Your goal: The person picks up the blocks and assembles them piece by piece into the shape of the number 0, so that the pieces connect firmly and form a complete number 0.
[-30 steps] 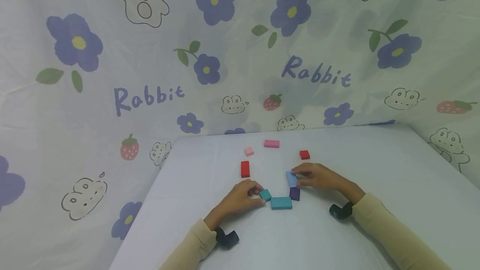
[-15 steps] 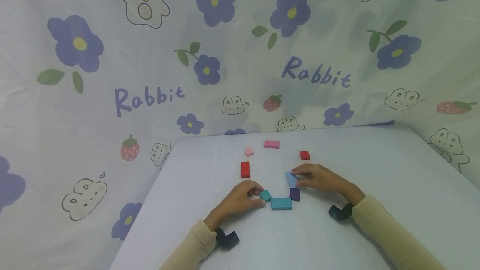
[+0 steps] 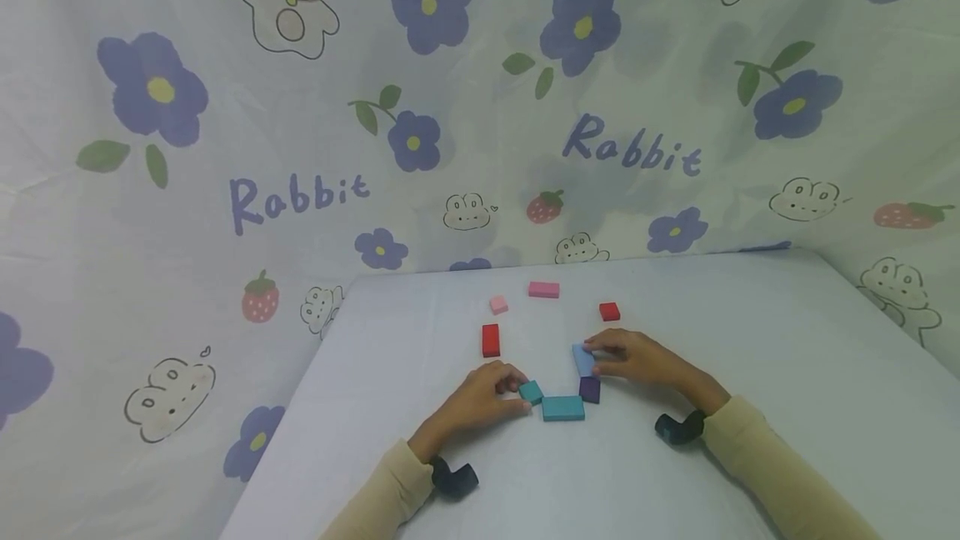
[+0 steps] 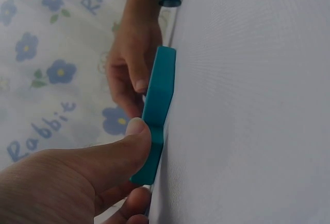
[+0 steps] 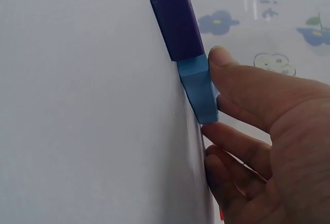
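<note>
My left hand [image 3: 486,394] pinches a small teal block [image 3: 531,392] between thumb and fingers. In the left wrist view its thumb presses the near end of the teal blocks [image 4: 160,90]. A longer teal block [image 3: 563,408] touches the small one at a corner. Beyond it, a dark purple block [image 3: 590,390] meets a light blue block [image 3: 582,359]. My right hand [image 3: 637,355] holds the light blue block, its thumb near the purple end. The right wrist view shows the light blue block [image 5: 200,90] in line with the purple block [image 5: 178,23].
Farther back on the white table [image 3: 420,315] lie a red oblong block [image 3: 491,340], a light pink block [image 3: 498,305], a pink oblong block [image 3: 543,290] and a small red block [image 3: 609,312]. A printed cloth [image 3: 480,132] hangs behind the table.
Both hands and all the blocks keep their places. The head view has tilted very slightly, and the right forearm has shifted a little.
</note>
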Demonstrator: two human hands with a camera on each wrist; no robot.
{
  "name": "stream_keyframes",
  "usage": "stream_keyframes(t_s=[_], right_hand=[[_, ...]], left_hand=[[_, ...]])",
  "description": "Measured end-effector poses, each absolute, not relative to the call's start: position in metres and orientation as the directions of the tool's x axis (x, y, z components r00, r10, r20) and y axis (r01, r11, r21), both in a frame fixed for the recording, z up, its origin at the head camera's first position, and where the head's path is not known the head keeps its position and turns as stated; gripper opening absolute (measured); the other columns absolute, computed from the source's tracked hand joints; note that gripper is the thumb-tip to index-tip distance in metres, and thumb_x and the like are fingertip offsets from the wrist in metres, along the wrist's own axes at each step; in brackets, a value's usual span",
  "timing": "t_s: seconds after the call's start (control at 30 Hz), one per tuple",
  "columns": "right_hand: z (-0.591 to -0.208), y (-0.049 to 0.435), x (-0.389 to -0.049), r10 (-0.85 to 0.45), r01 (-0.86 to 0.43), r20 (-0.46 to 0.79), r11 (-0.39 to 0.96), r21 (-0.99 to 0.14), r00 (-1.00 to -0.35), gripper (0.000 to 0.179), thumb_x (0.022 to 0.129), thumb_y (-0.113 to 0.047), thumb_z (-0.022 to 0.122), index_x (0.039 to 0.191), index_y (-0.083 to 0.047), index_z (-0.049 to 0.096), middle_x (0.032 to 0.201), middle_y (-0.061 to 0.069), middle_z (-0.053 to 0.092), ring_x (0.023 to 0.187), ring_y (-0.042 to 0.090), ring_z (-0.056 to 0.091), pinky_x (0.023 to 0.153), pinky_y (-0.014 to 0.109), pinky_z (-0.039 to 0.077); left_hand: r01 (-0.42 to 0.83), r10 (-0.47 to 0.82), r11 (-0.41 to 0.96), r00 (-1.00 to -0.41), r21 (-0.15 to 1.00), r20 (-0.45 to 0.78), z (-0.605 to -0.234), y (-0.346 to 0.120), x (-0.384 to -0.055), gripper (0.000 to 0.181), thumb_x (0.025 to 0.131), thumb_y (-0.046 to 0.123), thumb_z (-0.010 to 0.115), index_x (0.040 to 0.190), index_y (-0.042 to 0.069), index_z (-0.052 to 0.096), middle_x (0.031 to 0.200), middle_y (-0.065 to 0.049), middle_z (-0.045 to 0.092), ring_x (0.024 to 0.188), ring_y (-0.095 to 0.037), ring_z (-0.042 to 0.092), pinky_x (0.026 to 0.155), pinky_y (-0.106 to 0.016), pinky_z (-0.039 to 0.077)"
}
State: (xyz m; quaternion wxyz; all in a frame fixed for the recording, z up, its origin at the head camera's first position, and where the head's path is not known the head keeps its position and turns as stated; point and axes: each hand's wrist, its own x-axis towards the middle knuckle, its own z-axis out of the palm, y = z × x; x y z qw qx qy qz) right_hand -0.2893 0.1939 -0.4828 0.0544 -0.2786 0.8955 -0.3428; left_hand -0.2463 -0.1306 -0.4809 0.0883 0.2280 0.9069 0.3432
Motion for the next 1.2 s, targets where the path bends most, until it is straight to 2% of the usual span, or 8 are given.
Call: stream_keyframes(t_s=[0.4, 0.6, 0.73, 0.97, 1.1, 1.2], right_hand=[[-0.482, 0.193, -0.286, -0.521, -0.461, 0.103, 0.624, -0.631, -0.847, 0.053, 0.085, -0.039, 0.078, 0.131, -0.015, 0.065, 0.131, 0.003, 0.066, 0.128, 0.027, 0.058, 0.106, 0.047, 0.048], [-0.482, 0.193, -0.285, -0.508, -0.437, 0.091, 0.622, -0.650, -0.857, 0.052, 0.085, -0.039, 0.078, 0.131, -0.017, 0.065, 0.131, 0.002, 0.066, 0.128, 0.026, 0.058, 0.106, 0.047, 0.048], [-0.482, 0.193, -0.284, -0.517, -0.453, 0.100, 0.621, -0.639, -0.850, 0.052, 0.086, -0.040, 0.076, 0.131, -0.015, 0.065, 0.131, 0.004, 0.066, 0.127, 0.028, 0.058, 0.105, 0.048, 0.048], [-0.480, 0.194, -0.286, -0.516, -0.445, 0.089, 0.625, -0.641, -0.852, 0.052, 0.086, -0.040, 0.076, 0.132, -0.017, 0.065, 0.132, 0.002, 0.065, 0.129, 0.027, 0.058, 0.106, 0.047, 0.048], [-0.482, 0.195, -0.287, -0.517, -0.447, 0.092, 0.621, -0.644, -0.851, 0.052, 0.086, -0.040, 0.076, 0.131, -0.016, 0.065, 0.132, 0.003, 0.065, 0.128, 0.027, 0.058, 0.106, 0.047, 0.048], [-0.484, 0.195, -0.286, -0.516, -0.445, 0.091, 0.621, -0.646, -0.852, 0.052, 0.086, -0.041, 0.076, 0.131, -0.016, 0.065, 0.133, 0.003, 0.065, 0.129, 0.027, 0.058, 0.106, 0.047, 0.048]], left_hand=[[0.360, 0.485, 0.656, -0.875, 0.663, -0.005, -0.481, -0.132, -0.246, 0.032, 0.085, 0.035, 0.078, 0.114, 0.024, 0.068, 0.098, 0.009, 0.060, 0.095, -0.011, 0.053, 0.081, -0.027, 0.048], [0.378, 0.515, 0.631, -0.857, 0.678, -0.001, -0.480, -0.137, -0.249, 0.032, 0.088, 0.037, 0.075, 0.116, 0.023, 0.068, 0.100, 0.010, 0.062, 0.094, -0.009, 0.054, 0.083, -0.025, 0.049], [0.353, 0.515, 0.603, -0.857, 0.716, -0.011, -0.476, -0.143, -0.251, 0.028, 0.092, 0.036, 0.072, 0.117, 0.023, 0.068, 0.097, 0.009, 0.063, 0.092, -0.010, 0.057, 0.080, -0.023, 0.051], [0.287, 0.413, 0.614, -0.911, 0.735, 0.010, -0.461, -0.159, -0.260, 0.026, 0.095, 0.038, 0.067, 0.116, 0.022, 0.068, 0.098, 0.005, 0.063, 0.093, -0.015, 0.058, 0.077, -0.026, 0.052], [0.237, 0.299, 0.626, -0.953, 0.743, 0.051, -0.456, -0.170, -0.271, 0.035, 0.093, 0.036, 0.070, 0.123, 0.018, 0.063, 0.100, 0.002, 0.064, 0.095, -0.017, 0.059, 0.078, -0.030, 0.054], [0.180, 0.226, 0.656, -0.974, 0.733, 0.037, -0.455, -0.178, -0.282, 0.045, 0.091, 0.035, 0.072, 0.130, 0.017, 0.060, 0.109, -0.001, 0.065, 0.103, -0.020, 0.061, 0.085, -0.038, 0.055]])
